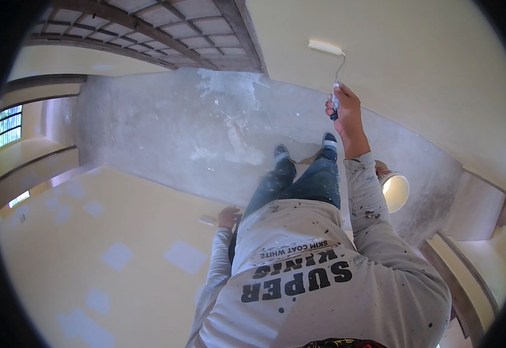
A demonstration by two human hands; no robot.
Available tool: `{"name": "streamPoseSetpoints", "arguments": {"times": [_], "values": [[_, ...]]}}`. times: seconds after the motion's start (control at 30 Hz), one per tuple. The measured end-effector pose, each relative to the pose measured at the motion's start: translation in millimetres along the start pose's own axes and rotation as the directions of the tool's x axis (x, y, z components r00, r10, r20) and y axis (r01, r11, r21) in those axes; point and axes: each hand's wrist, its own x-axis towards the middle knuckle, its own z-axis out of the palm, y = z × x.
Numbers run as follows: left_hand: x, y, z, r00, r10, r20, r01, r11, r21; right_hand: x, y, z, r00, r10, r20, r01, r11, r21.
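Observation:
My right hand (345,107), stretched forward, is wrapped round the handle of a small paint roller (326,47). A thin bent wire frame joins the grip to the white sleeve. Behind the sleeve is a pale yellow wall (421,64); whether the two touch I cannot tell. Low at my left side, beside my thigh, is my left hand (228,216), its fingers too small and partly hidden to read. Close to it shows a small whitish shape (207,220), either a flat object or a patch on the wall behind. Near my right forearm stands an open bucket (399,192), pale cream inside.
Grey, white-stained concrete floor (166,127) lies around my feet. A large dark-framed lattice of panels (166,29) is at the far left. The yellow wall on my left (142,220) bears several whitish patches. Wall openings and a barred window (10,125) are farther left.

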Motion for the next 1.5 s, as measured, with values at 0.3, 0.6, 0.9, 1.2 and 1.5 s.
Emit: {"name": "streamPoseSetpoints", "arguments": {"times": [0.3,0.6,0.9,1.2,1.5], "values": [[-5,34,11,0.984,-0.106,-0.142,0.118,0.99,0.082,78,41,-19,0.988,0.12,-0.098,-0.118,0.993,0.026],[-12,34,12,0.996,-0.045,-0.078,0.069,0.937,0.341,72,18,-39,0.994,0.104,-0.041,-0.105,0.994,-0.015],[28,12,1,0.985,0.169,0.026,-0.157,0.832,0.533,30,-17,-32,0.999,0.027,-0.042,-0.028,0.999,-0.021],[22,0,-23,0.896,0.383,0.225,-0.404,0.494,0.77,57,-7,-69,0.992,0.111,-0.066,-0.115,0.992,-0.051],[5,42,15,0.991,-0.111,-0.074,0.112,0.994,0.011,105,25,-107,0.986,0.095,-0.134,-0.101,0.994,-0.038]]}}
